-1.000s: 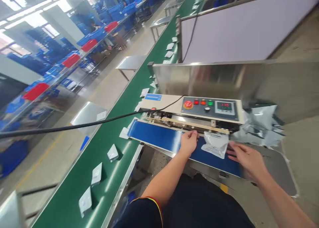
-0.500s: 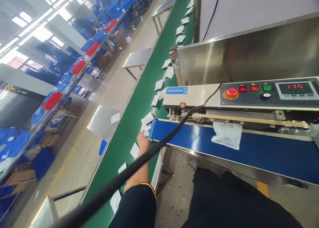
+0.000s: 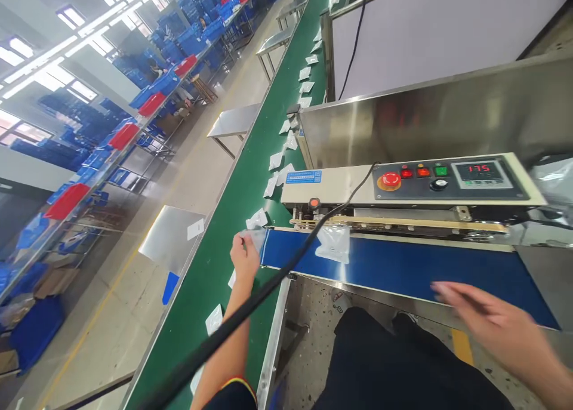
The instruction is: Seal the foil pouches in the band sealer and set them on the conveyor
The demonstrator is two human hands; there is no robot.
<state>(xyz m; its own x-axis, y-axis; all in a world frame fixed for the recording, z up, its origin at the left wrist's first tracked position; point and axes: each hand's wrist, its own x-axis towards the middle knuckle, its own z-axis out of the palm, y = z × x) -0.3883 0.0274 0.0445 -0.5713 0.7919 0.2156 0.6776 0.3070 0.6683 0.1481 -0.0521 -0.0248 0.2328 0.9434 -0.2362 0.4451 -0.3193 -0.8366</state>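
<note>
My left hand is closed on a small clear pouch at the left end of the sealer's blue belt, over the green conveyor. My right hand hovers in front of the blue belt at lower right, fingers stretched out and smeared by motion, holding nothing. Another clear pouch rides on the blue belt with its top under the sealing bar. The sealer's control panel shows a red button, lit switches and a display reading 175.
A black cable crosses diagonally in front of my left arm. Several white pouches lie along the green conveyor. A steel guard stands behind the sealer. Steel side tables and shelves of blue and red crates line the aisle at left.
My left hand has lifted a pouch at the belt's left end. The pouch on the blue belt has travelled left. My right hand has come back into view at lower right.
</note>
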